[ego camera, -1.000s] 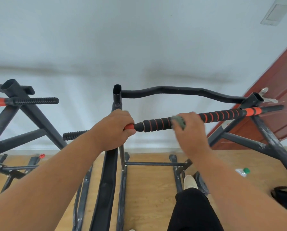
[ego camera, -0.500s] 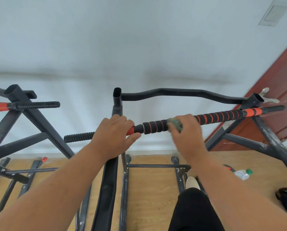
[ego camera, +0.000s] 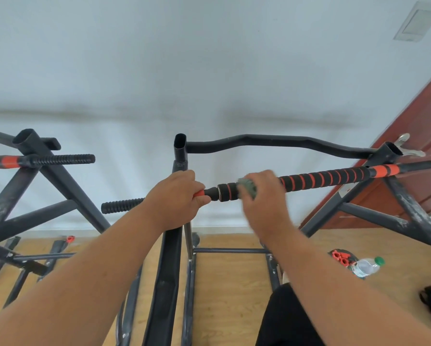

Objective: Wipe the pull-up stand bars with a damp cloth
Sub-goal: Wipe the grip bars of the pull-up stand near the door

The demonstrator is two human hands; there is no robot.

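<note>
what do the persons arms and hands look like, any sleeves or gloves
Both forearms are bare to the frame's edge: no sleeves, gloves, watch or rings show. The left hand and right hand are uncovered. The only clothing visible is black trousers below.

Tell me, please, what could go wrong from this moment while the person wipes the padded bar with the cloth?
1. The cloth is bunched small under the right hand, so it may clean only part of the padded bar.
2. The left hand grips the bar close to the cloth; the wipe could bump it.
3. A water bottle lies on the floor near the stand and could be stepped on.
</note>
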